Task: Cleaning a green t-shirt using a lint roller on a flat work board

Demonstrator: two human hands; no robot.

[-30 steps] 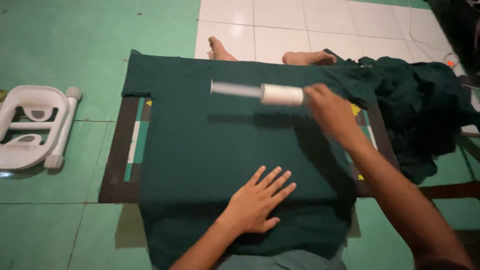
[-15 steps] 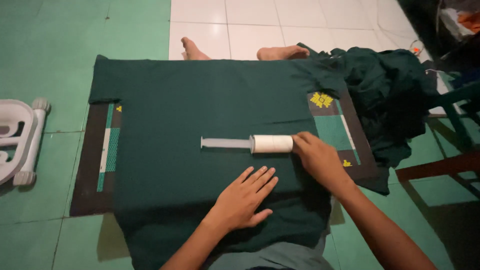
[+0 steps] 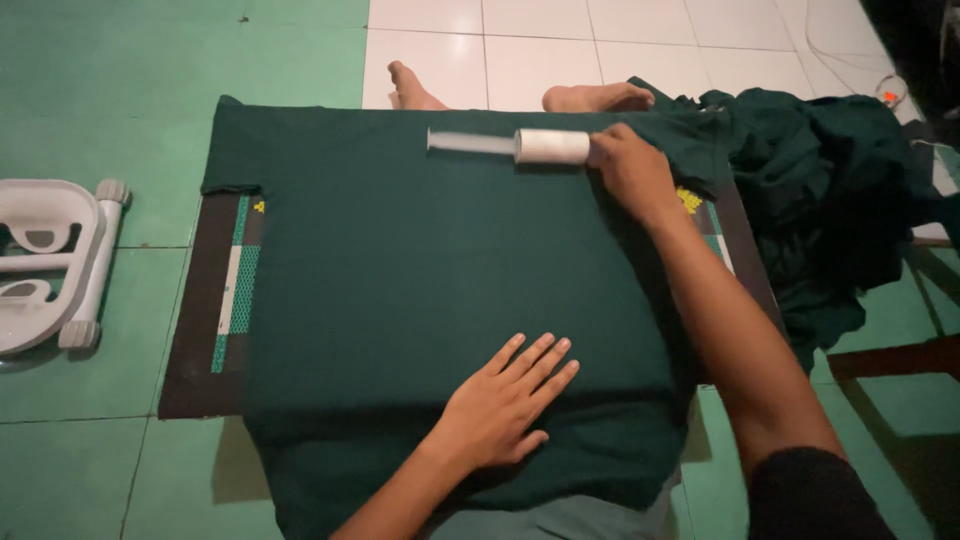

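From the head view, a dark green garment (image 3: 420, 300) was seen spread flat over a dark board (image 3: 200, 330) laid on the floor. A white lint roller (image 3: 510, 146) was lying on the cloth close to the board's far edge, a little toward its far right corner. The right hand (image 3: 630, 170) was closed around the roller's handle end, fingers wrapped and little of the handle left showing. The left hand (image 3: 505, 400) was laid palm-down on the garment near the board's near edge, fingers spread wide and holding nothing, pinning the fabric.

The roller's long axis was lying across the board, roughly parallel to its far edge. The white paper drum was sitting next to the gripping hand, and a paler, clear-looking part was pointing away toward the board's left side.

For a clean pass, the roller would likely be best kept level, so that the drum met the cloth along its full length. The cloth would best be held taut under the flat palm, so that no fold was dragged along.

Beyond the far edge, two bare feet (image 3: 590, 97) were resting on white tiles. More green cloth (image 3: 830, 190) was heaped off the right edge, and a white plastic frame (image 3: 50, 260) was lying on the floor off the left edge.
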